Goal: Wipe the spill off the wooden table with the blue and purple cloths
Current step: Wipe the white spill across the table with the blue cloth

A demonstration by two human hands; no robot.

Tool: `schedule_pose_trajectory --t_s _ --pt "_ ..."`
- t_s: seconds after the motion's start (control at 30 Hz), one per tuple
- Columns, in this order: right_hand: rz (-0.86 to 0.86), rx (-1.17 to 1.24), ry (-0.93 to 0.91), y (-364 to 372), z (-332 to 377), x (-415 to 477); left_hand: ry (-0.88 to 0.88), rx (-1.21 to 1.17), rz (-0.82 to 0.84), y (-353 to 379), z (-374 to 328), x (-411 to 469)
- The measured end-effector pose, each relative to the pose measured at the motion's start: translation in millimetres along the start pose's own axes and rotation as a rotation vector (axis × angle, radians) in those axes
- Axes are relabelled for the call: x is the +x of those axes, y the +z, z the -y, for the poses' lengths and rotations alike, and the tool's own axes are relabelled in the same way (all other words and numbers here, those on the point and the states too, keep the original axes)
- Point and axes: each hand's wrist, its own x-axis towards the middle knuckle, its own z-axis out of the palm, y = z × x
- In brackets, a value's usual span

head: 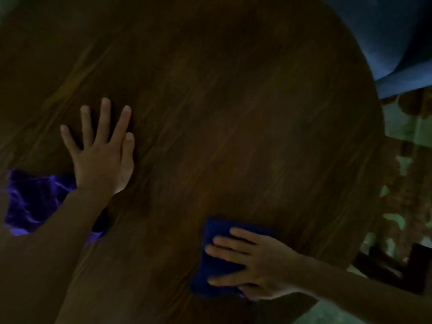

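The round wooden table fills most of the dim head view. My right hand lies flat on the folded blue cloth near the table's front right edge, fingers spread and pressing it down. My left hand rests open and flat on the bare wood at the left, fingers apart, holding nothing. The crumpled purple cloth lies on the table at the far left, partly hidden under my left forearm. No spill is visible in this dark, blurred frame.
A blue upholstered seat stands beyond the table at the upper right. A patterned floor shows past the table's right edge, with a dark wooden piece low at the right.
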Motion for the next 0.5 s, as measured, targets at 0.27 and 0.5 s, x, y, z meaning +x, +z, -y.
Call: schedule_pose_trajectory --t_s 0.27,0.5 --pt "-0.261 0.086 1.236 -34.5 -205.9 -86.2 -0.015 0.01 -0.019 2.5 -0.5 1.3" --pt "-0.138 0.065 0.502 0.6 -22.7 -18.1 -0.017 0.023 0.0 3.6 2.6 1.1"
